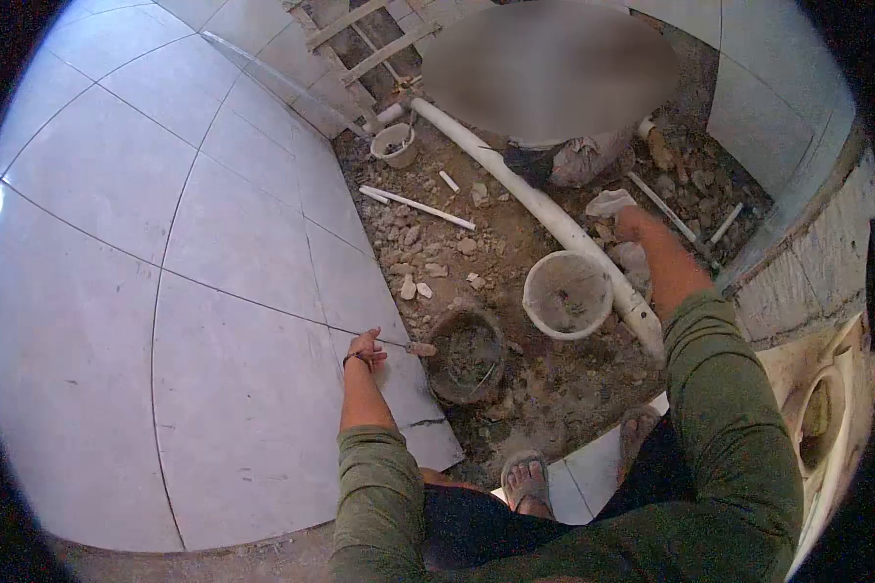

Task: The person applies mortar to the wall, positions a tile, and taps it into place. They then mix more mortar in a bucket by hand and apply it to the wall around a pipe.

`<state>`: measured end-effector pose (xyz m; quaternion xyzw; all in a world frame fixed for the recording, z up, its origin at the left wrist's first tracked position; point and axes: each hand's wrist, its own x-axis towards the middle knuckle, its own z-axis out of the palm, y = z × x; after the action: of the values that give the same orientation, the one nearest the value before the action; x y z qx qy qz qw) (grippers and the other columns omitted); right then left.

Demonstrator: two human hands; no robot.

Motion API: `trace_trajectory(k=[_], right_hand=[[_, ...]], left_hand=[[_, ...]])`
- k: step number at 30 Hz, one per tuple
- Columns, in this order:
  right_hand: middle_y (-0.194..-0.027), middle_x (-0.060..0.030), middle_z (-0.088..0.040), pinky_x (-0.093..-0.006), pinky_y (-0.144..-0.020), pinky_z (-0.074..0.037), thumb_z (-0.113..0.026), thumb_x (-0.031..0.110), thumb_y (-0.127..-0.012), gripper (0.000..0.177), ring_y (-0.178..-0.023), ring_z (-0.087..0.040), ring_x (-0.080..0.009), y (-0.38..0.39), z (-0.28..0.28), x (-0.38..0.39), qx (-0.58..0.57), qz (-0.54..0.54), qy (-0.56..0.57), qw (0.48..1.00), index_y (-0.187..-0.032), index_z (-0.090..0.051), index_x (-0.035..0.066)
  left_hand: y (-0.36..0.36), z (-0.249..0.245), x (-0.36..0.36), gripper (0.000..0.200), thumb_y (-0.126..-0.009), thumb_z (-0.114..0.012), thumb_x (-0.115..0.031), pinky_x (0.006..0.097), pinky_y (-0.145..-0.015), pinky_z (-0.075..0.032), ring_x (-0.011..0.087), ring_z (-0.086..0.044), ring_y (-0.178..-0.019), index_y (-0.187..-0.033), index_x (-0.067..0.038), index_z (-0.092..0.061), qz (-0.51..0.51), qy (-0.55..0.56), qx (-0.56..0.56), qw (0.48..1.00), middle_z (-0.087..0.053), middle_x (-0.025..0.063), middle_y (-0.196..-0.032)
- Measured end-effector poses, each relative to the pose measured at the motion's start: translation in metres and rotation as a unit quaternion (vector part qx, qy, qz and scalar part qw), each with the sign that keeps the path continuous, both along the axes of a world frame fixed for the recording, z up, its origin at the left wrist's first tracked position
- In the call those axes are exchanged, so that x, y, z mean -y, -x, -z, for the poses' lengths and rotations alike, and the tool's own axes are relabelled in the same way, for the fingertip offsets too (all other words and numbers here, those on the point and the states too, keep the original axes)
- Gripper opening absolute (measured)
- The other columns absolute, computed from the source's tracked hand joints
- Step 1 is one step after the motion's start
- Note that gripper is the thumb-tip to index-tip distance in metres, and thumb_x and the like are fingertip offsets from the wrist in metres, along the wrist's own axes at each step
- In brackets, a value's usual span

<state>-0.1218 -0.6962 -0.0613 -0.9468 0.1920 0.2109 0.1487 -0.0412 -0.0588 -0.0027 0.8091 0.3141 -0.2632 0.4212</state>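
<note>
My left hand (367,352) is at the white tiled wall (253,389), wearing a dark band at the wrist. Its fingers are partly curled. A thin dark rod with a brown, handle-like end (420,349) runs from these fingers toward a dark bucket (467,357) holding grey-brown material. My right hand (634,225) reaches forward past the white pipe, its fingers closed on a crumpled whitish piece (609,202), perhaps cloth or plastic. Below that arm stands a pale bucket (568,294) with grey residue inside.
A long white pipe (515,185) crosses the rubble floor (428,253) diagonally. Thin white pipe pieces (423,208) and a small pail (394,145) lie farther back. A wooden ladder (374,49) leans at the far wall. My sandalled feet (527,481) are near the buckets.
</note>
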Motion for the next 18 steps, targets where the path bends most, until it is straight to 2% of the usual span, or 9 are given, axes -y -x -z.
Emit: trace_trajectory(k=[3, 9, 11, 12, 13, 15, 17, 18], right_hand=[[-0.077, -0.0130, -0.059, -0.0358, -0.061, -0.045, -0.060, 0.024, -0.069, 0.025, -0.068, -0.056, -0.0244, 0.003, -0.002, 0.001, 0.015, -0.014, -0.001, 1.000, -0.082, -0.059, 0.003], [-0.096, -0.0111, -0.057, -0.0339, -0.079, -0.041, -0.060, 0.032, -0.067, 0.039, -0.088, -0.053, -0.0251, 0.005, -0.017, -0.009, 0.074, -0.084, 0.003, 0.994, -0.100, -0.056, 0.011], [-0.102, -0.0105, -0.057, -0.0333, -0.085, -0.040, -0.061, 0.034, -0.066, 0.045, -0.095, -0.052, -0.0254, 0.017, -0.041, -0.018, 0.192, -0.211, 0.048, 0.957, -0.106, -0.055, 0.014], [-0.105, -0.0102, -0.057, -0.0330, -0.088, -0.039, -0.061, 0.036, -0.066, 0.048, -0.098, -0.052, -0.0255, 0.022, -0.061, -0.028, 0.264, -0.286, 0.092, 0.916, -0.109, -0.055, 0.016], [-0.106, -0.0093, -0.056, -0.0328, -0.087, -0.040, -0.061, 0.031, -0.065, 0.048, -0.098, -0.052, -0.0246, 0.018, -0.058, -0.027, 0.222, -0.253, 0.021, 0.942, -0.110, -0.054, 0.015], [-0.108, -0.0074, -0.055, -0.0324, -0.085, -0.041, -0.061, 0.023, -0.064, 0.049, -0.099, -0.051, -0.0229, 0.021, -0.056, -0.024, 0.164, -0.149, -0.115, 0.968, -0.112, -0.053, 0.015], [-0.111, -0.0056, -0.054, -0.0319, -0.083, -0.042, -0.061, 0.014, -0.063, 0.052, -0.099, -0.051, -0.0212, 0.021, -0.062, -0.028, 0.149, -0.123, -0.168, 0.967, -0.113, -0.052, 0.015], [-0.112, -0.0047, -0.053, -0.0317, -0.082, -0.043, -0.061, 0.010, -0.062, 0.053, -0.099, -0.051, -0.0203, 0.026, -0.065, -0.029, 0.145, -0.112, -0.188, 0.965, -0.114, -0.052, 0.014]], left_hand=[[0.009, -0.010, 0.008, 0.058, -0.074, -0.058, -0.043, 0.0357, -0.050, -0.044, 0.0244, -0.057, -0.079, -0.118, -0.009, -0.043, -0.001, -0.035, 0.014, 0.999, -0.049, 0.0124, -0.106], [-0.006, 0.008, -0.008, 0.057, -0.074, -0.056, -0.043, 0.0352, -0.050, -0.044, 0.0223, -0.056, -0.078, -0.116, -0.006, -0.045, -0.005, -0.046, -0.012, 0.999, -0.052, 0.0126, -0.100], [-0.001, 0.000, 0.001, 0.057, -0.074, -0.056, -0.044, 0.0346, -0.051, -0.045, 0.0207, -0.055, -0.077, -0.116, -0.008, -0.046, 0.019, -0.048, -0.004, 0.999, -0.053, 0.0137, -0.096], [-0.002, 0.003, -0.001, 0.056, -0.074, -0.056, -0.044, 0.0339, -0.053, -0.045, 0.0208, -0.054, -0.076, -0.116, -0.009, -0.047, 0.033, -0.023, 0.014, 0.999, -0.054, 0.0140, -0.094], [-0.003, 0.011, -0.009, 0.055, -0.074, -0.056, -0.044, 0.0332, -0.054, -0.045, 0.0208, -0.054, -0.075, -0.116, -0.011, -0.048, 0.040, 0.001, 0.034, 0.999, -0.054, 0.0142, -0.093], [-0.015, 0.048, -0.035, 0.051, -0.074, -0.058, -0.039, 0.0342, -0.050, -0.044, 0.0196, -0.052, -0.070, -0.112, -0.008, -0.046, -0.050, 0.172, 0.054, 0.982, -0.053, 0.0106, -0.095], [0.017, -0.031, 0.017, 0.050, -0.076, -0.056, -0.039, 0.0333, -0.053, -0.046, 0.0185, -0.052, -0.072, -0.115, -0.009, -0.045, -0.056, -0.017, 0.005, 0.998, -0.053, 0.0107, -0.100], [0.011, -0.019, 0.009, 0.051, -0.076, -0.056, -0.038, 0.0339, -0.053, -0.046, 0.0189, -0.052, -0.073, -0.117, -0.009, -0.044, -0.022, 0.008, 0.017, 1.000, -0.054, 0.0107, -0.100]])
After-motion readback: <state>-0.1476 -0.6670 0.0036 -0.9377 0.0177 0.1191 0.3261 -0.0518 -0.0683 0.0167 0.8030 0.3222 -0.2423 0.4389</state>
